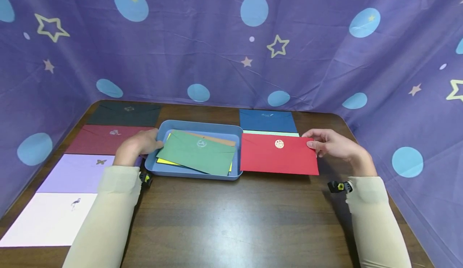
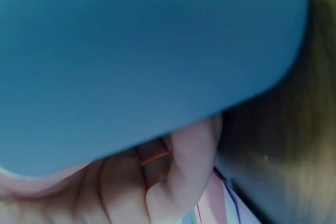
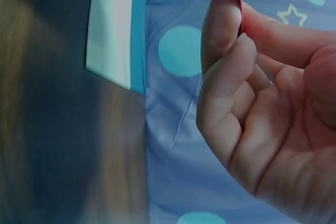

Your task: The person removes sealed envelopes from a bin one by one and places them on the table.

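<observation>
My right hand (image 1: 330, 142) pinches a red envelope (image 1: 267, 155) with a gold round emblem by its right edge, thumb on top. In the right wrist view the same envelope (image 3: 240, 3) shows edge-on between thumb and fingers. The envelope hangs above the table, partly covering a pale mint envelope (image 1: 269, 132). At the left end of a blue tray (image 1: 197, 175), my left hand (image 1: 139, 143) grips the rim. Its curled fingers (image 2: 191, 166) reach against the underside of the tray in the left wrist view. A green envelope (image 1: 191, 151) lies uppermost in the tray, over yellow and tan ones.
Down the left side lie a dark green envelope (image 1: 124, 115), a maroon one (image 1: 97, 137), a lavender one (image 1: 72, 175) and a white one (image 1: 43, 219). A blue envelope (image 1: 267, 121) lies at the back right. Behind the wooden table (image 1: 231, 215) hangs a purple curtain (image 1: 217, 59).
</observation>
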{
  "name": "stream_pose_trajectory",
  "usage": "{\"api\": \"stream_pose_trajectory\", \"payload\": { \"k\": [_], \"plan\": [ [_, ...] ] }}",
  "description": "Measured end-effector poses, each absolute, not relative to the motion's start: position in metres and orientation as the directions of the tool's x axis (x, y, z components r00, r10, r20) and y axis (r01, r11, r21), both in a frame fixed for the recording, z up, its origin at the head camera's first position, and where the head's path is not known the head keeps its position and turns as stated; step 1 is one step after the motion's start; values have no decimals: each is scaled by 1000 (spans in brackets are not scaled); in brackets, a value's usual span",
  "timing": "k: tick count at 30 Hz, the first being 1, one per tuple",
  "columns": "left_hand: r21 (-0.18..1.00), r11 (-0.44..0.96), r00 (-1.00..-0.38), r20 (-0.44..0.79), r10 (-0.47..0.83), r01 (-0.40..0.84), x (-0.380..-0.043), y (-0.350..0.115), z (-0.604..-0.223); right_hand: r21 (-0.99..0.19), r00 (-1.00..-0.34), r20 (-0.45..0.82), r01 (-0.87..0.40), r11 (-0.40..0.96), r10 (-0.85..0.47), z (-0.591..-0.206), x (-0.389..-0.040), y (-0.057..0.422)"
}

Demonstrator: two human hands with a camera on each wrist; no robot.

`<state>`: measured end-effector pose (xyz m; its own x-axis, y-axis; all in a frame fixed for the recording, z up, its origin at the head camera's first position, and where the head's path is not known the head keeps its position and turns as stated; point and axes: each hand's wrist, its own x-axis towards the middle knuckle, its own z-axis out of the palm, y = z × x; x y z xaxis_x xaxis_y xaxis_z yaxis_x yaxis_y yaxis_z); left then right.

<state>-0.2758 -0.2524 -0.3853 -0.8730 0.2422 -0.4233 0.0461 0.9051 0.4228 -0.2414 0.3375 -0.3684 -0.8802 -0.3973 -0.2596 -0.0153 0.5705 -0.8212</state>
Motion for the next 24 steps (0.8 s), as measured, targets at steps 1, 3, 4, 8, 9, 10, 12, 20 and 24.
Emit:
{"api": "stream_pose_trajectory", "payload": {
  "k": [1,3,4,8,9,10,12,20,24],
  "plan": [
    [424,905,-872,-424,243,47,-276,-252,-385,-814,-881,-263,-16,581,-394,-369,-241,340],
    [423,905,-871,-425,248,51,-276,-253,-385,-809,-875,-270,-20,587,-402,-372,-240,345],
    [423,905,-869,-426,250,53,-276,-253,-385,-805,-873,-272,-25,592,-406,-374,-240,348],
    [415,908,-865,-431,256,62,-277,-255,-384,-798,-856,-296,-22,602,-425,-378,-239,352],
    [415,908,-864,-433,256,61,-276,-255,-384,-795,-849,-303,-24,606,-432,-379,-240,352],
    [415,908,-864,-433,258,63,-276,-255,-384,-790,-843,-312,-26,613,-438,-379,-240,351],
    [415,908,-863,-433,259,64,-276,-256,-384,-781,-831,-333,-22,624,-446,-381,-241,349],
    [428,902,-866,-428,261,60,-275,-256,-384,-750,-808,-392,5,661,-439,-385,-241,341],
    [425,903,-863,-433,259,57,-275,-255,-383,-726,-799,-419,9,687,-431,-387,-239,336]
  ]
}}
